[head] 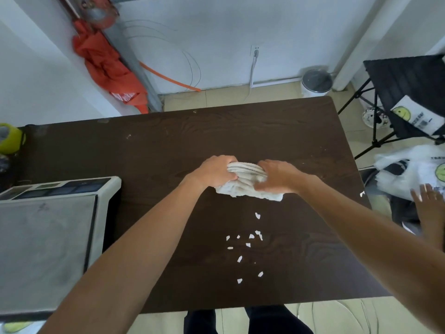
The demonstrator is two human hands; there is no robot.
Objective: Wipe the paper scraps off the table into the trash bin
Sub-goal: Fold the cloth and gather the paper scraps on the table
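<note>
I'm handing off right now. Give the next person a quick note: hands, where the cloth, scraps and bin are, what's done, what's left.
Left hand and right hand: both gripping the bunched white cloth, which rests mid-table.
Paper scraps: scattered on the table on the near side of the cloth; one stray scrap at the right edge.
Trash bin: on the floor beyond the table's far right corner.
Done: cloth in hand. No scraps swept yet.
Left: gather the scraps and wipe them into the bin.

White print on the orange cloth (125, 96) and the plastic bag (409, 169) seems too blurred to read.
</note>
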